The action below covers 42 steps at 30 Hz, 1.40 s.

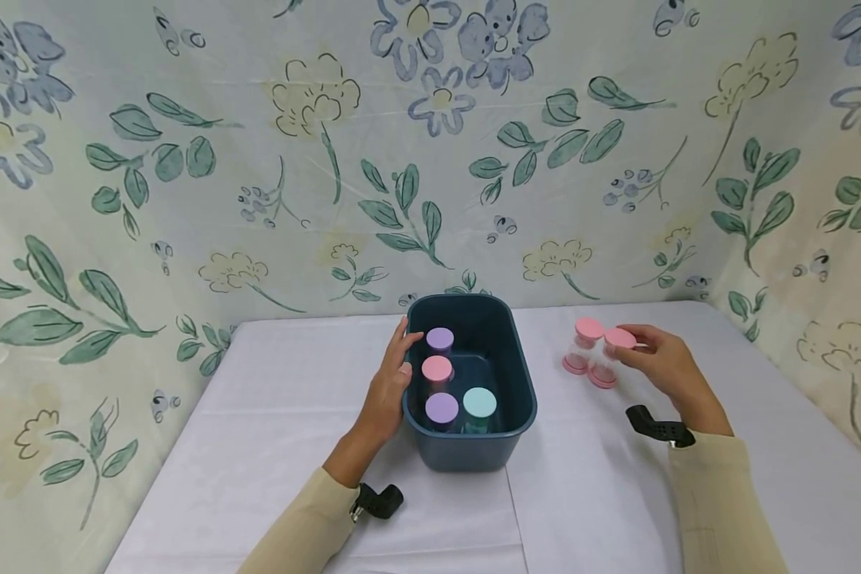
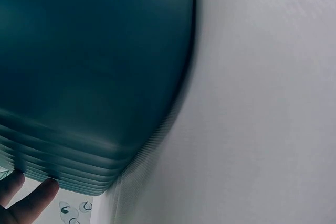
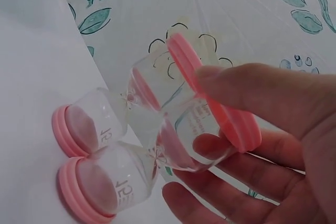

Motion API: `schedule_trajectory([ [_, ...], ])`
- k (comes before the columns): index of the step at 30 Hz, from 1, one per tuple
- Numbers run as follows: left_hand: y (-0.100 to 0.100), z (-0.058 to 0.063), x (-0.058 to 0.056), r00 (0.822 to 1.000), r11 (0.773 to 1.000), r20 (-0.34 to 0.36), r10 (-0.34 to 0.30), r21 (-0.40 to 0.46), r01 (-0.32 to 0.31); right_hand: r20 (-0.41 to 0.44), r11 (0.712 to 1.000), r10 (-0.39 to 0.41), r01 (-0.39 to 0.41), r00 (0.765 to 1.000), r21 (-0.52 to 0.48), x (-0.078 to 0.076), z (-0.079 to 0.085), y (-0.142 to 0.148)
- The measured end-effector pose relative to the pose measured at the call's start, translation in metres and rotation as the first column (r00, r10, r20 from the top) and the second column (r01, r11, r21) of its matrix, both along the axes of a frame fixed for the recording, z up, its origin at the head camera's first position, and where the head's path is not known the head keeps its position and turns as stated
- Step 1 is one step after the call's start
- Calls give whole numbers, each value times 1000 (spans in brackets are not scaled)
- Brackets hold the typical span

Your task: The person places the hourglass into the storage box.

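"Beige sleeves (image 1: 717, 502) sit closest to me on the head feed."
"Where's the left hand (image 1: 382, 402)?"
"I see its fingers fairly straight against the left side of a dark teal bin (image 1: 466, 454). Inside I count two purple lids (image 1: 442, 407), one pink lid (image 1: 437, 368) and one mint lid (image 1: 480, 402)."
"And the right hand (image 1: 669, 363)?"
"Thumb and fingers pinch the top cap (image 1: 620, 338) of one pink hourglass (image 1: 604, 371). Another pink hourglass (image 1: 579, 355) stands just beside it, on white cloth (image 1: 294, 383) right of the bin."
"Farthest?"
"Floral fabric (image 1: 244, 223), behind everything."
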<state>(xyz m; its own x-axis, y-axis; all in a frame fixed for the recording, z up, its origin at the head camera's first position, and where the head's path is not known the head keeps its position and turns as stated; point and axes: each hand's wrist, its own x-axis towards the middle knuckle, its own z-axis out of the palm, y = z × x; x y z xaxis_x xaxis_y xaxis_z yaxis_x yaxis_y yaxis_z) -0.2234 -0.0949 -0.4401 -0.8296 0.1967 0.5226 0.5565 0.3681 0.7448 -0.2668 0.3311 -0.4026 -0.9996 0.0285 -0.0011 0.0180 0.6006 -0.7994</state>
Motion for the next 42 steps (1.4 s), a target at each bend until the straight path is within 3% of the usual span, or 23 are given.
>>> schedule_trajectory([
  [26, 0, 2, 1, 1000, 1000, 7, 3, 1, -3, -57, 983, -139, 132, 989, -125, 5, 16, -5],
  [42, 1, 2, 1, 1000, 1000, 8, 21, -6, -21, -62, 953, -252, 236, 966, -189, 7, 24, -7],
])
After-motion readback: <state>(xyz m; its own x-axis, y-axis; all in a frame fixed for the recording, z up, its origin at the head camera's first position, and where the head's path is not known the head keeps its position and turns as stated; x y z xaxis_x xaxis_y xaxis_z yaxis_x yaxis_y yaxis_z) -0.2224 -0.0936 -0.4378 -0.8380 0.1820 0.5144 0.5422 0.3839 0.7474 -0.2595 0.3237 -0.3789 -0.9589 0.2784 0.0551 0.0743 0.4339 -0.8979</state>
